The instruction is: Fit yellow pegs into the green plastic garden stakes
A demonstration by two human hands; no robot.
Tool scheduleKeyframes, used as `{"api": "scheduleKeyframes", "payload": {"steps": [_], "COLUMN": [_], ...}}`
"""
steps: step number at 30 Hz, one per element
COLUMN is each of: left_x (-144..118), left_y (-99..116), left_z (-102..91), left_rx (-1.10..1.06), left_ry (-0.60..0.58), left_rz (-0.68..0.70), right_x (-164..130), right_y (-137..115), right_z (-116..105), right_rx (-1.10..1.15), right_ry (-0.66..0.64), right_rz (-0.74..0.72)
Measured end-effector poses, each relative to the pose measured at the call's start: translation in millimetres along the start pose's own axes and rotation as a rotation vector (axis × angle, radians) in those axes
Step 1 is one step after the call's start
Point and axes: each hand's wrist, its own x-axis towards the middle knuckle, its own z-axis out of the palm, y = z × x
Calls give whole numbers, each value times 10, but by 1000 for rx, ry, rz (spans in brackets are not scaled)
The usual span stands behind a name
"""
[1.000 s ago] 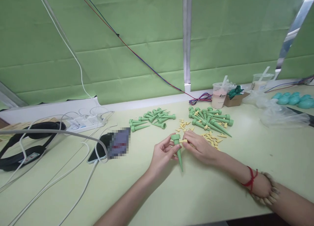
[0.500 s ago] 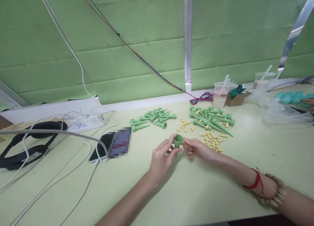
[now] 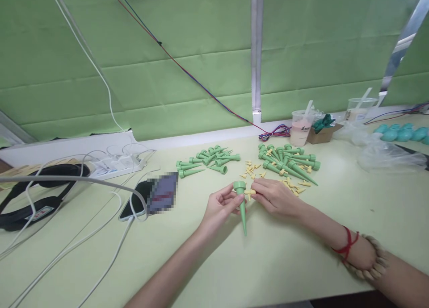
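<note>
Between the fingers of my left hand (image 3: 221, 208) is a green plastic watering spike (image 3: 241, 203), its wide collar up and its point slanting down over the table. My right hand (image 3: 276, 196) is closed on a small yellow valve (image 3: 249, 192), which meets the spike's side just below the collar; whether it sits in a hole there I cannot tell. Loose yellow valves (image 3: 252, 168) lie beyond my hands, and more are partly hidden behind my right hand. Green spikes (image 3: 201, 158) lie at the back left, and another pile of green spikes, some with yellow valves (image 3: 282, 171), lies at the back right.
On the left are a phone (image 3: 136, 201), a black headset strap (image 3: 43, 205), a power strip (image 3: 117, 165) and loose white cables. Along the back stand a drink cup (image 3: 300, 129) and a small cardboard box (image 3: 323, 135). Farther right lie clear plastic bags (image 3: 389, 154) and turquoise bulb-shaped pieces (image 3: 398, 133).
My left hand has tipped the spike from its open end facing me to point downward. My right hand still holds the yellow valve at its side. Another person's hand has left the far right.
</note>
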Motion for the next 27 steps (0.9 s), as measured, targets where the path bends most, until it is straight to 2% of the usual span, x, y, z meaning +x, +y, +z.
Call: {"api": "scheduleKeyframes", "payload": {"steps": [5, 8, 10, 12, 15, 17, 19, 21, 23, 25, 27], "left_x": [5, -13, -34, -54, -65, -62, -59, -59, -60, -55, -41], "left_y": [-46, -48, -52, -70, -117, -144, -150, -135, -106, -75, -47], "left_z": [15, 21, 21, 13, -18, -40, -46, -26, 15, 58, 86], "left_rx": [28, 48, 123, 277, 554, 686, 738, 696, 578, 409, 230], "left_ry": [25, 45, 92, 164, 249, 259, 243, 233, 240, 246, 243], "left_rz": [53, 81, 146, 278, 617, 854, 973, 896, 655, 385, 200], "right_x": [-12, -6, 6, 22, 49, 65, 75, 77, 68, 50, 30], "right_y": [-72, -168, -222, -258, -289, -299, -300, -291, -274, -256, -239], "right_z": [-15, -31, -22, 2, 33, 27, 12, 13, 43, 82, 96], "right_rx": [182, 383, 551, 796, 1261, 1514, 1649, 1664, 1564, 1359, 1060], "right_ry": [20, 24, 17, -6, -33, -73, -146, -192, -187, -155, -84], "right_rz": [73, 228, 357, 459, 573, 677, 789, 867, 891, 843, 728]}}
